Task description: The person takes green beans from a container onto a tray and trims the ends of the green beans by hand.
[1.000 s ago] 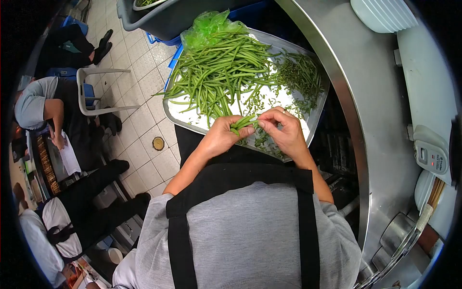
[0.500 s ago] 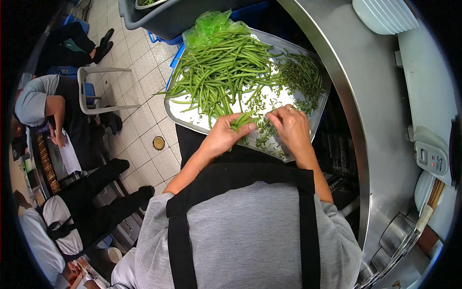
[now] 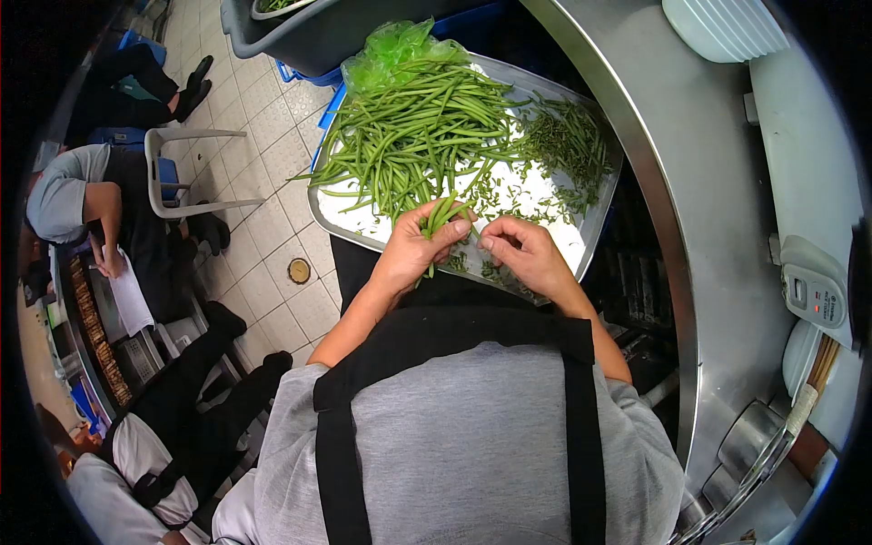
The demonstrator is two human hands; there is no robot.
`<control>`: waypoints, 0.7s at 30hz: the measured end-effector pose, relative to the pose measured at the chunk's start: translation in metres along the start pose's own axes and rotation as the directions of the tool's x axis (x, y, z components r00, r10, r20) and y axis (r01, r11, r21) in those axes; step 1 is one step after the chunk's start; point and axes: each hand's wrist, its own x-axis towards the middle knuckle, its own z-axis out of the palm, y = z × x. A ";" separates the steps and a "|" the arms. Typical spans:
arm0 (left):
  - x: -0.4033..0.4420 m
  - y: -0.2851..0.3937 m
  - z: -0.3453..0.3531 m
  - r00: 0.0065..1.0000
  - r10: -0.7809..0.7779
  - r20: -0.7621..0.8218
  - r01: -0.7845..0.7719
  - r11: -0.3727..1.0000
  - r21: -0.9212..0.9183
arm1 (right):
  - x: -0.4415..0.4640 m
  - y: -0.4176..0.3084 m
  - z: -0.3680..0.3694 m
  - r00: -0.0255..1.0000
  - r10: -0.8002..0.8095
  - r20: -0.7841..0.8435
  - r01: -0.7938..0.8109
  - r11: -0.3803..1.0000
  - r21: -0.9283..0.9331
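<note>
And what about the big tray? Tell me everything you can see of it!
The tray is wide and shallow, with rounded corners, a grey, metal-looking raised rim and a bright, shiny bottom. A heap of green beans covers its left part, thin dark-green pieces pile at its right, and short bits lie scattered between. The left hand and right hand are over its near edge.

smooth green beans (image 3: pixel 427 123), shiny metal tray (image 3: pixel 569 241), crinkled plastic bag (image 3: pixel 389 56)

heathered grey shirt (image 3: pixel 463 427) | short sleeves (image 3: pixel 287 413) | black apron (image 3: pixel 454 331), broad straps (image 3: pixel 581 436)
</note>
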 end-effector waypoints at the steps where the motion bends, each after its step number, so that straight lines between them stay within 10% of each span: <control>1: 0.000 0.001 0.001 1.000 0.002 -0.007 -0.002 1.000 0.005 | 0.000 -0.001 -0.001 1.000 0.012 0.007 -0.013 0.999 0.034; 12: -0.005 0.001 -0.002 0.992 0.121 -0.019 -0.122 0.985 -0.125 | 0.017 0.012 -0.004 0.972 0.069 -0.225 0.085 0.790 0.608; 16: 0.000 0.006 -0.017 0.977 0.203 -0.073 -0.214 0.878 -0.428 | 0.023 0.015 -0.004 0.921 -0.148 -0.359 0.127 0.988 -0.083; 17: 0.001 0.005 -0.022 0.979 0.193 -0.071 -0.203 0.851 -0.484 | 0.024 0.017 -0.005 0.884 -0.338 -0.323 0.193 0.893 -0.407; 21: 0.005 -0.001 -0.025 0.986 0.126 -0.111 -0.168 0.768 -0.618 | 0.036 0.016 0.012 0.952 -0.276 -0.132 0.094 0.674 -0.733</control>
